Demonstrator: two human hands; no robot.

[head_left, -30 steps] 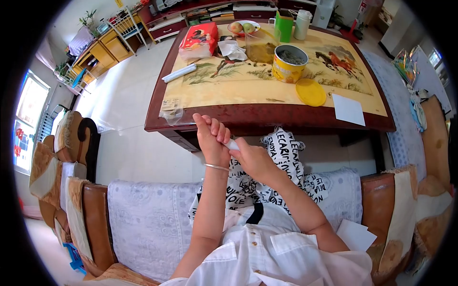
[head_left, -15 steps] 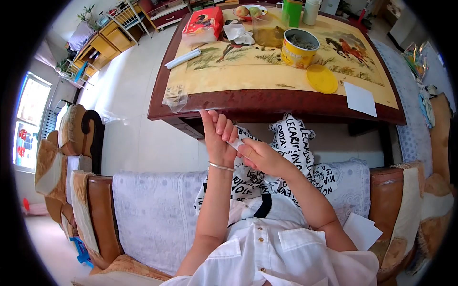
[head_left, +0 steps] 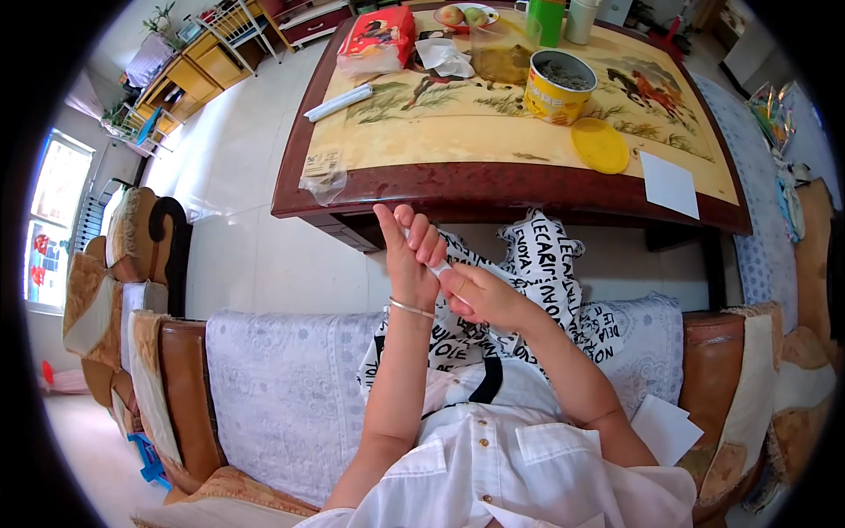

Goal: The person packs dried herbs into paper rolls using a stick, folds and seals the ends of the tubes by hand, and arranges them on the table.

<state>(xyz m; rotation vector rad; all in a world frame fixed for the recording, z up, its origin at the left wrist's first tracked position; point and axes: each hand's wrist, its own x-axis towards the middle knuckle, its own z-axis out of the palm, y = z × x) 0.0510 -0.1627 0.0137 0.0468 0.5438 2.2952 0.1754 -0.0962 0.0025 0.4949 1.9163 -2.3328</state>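
Note:
In front of my lap, both hands meet around a thin white paper roll [head_left: 441, 267], most of which my fingers hide. My left hand [head_left: 410, 251], with a bangle on its wrist, has its fingers curled over the upper part of the roll, one outer finger pointing up. Lower down, my right hand [head_left: 480, 292] is closed on the other end, thumb lying along it. Two similar white paper rolls [head_left: 339, 103] lie side by side on the table's left part. A flat white sheet of paper [head_left: 669, 186] rests at the table's front right.
Ahead stands a dark-framed table [head_left: 493, 187] bearing a yellow can [head_left: 560, 88], its yellow lid [head_left: 600, 146], a red tissue pack [head_left: 377, 41], a crumpled tissue [head_left: 445, 58], a clear plastic bag [head_left: 324, 179] and a fruit plate [head_left: 466, 18]. More white sheets [head_left: 662, 429] lie on the sofa.
The view has shifted slightly. Both hands stay closed around the roll in nearly the same place, with a small shift of the fingers; less of the roll shows between them.

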